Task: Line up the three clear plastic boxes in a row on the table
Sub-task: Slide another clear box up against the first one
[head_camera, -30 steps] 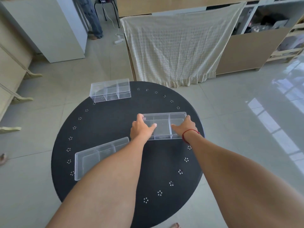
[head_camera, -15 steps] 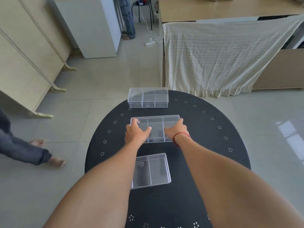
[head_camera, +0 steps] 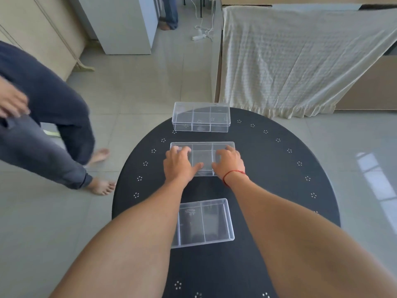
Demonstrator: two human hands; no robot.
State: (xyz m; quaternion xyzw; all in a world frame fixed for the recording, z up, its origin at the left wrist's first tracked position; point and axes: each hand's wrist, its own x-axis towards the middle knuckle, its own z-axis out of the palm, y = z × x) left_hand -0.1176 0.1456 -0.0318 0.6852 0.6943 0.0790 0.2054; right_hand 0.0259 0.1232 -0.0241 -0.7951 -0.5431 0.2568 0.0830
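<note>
Round black table (head_camera: pixel 279 168), three clear boxes in a near-to-far column down its middle. Far box (head_camera: pixel 200 117) sits right at the far rim, its far-left corner looks slightly past the edge; no room left to push it farther. Middle box (head_camera: pixel 202 158) is apart from the far box with a narrow strip of bare tabletop between them. Near box (head_camera: pixel 204 222) is well apart from the middle one, left part hidden under the left forearm. Wide bare tabletop left and right of all three boxes, out to the dotted rim.

Left hand (head_camera: pixel 179 166) lies palm-down on the middle box's left end, fingers spread over the top, thumb along the near edge. Right hand (head_camera: pixel 229 165), with a red string (head_camera: pixel 233 174) at the wrist, mirrors it on the right end. Both grip the box ends; box sits flat on the table. Both forearms extend straight out from the near side.

Another person's legs (head_camera: pixel 53 130) on the floor left of the table, blurred.
</note>
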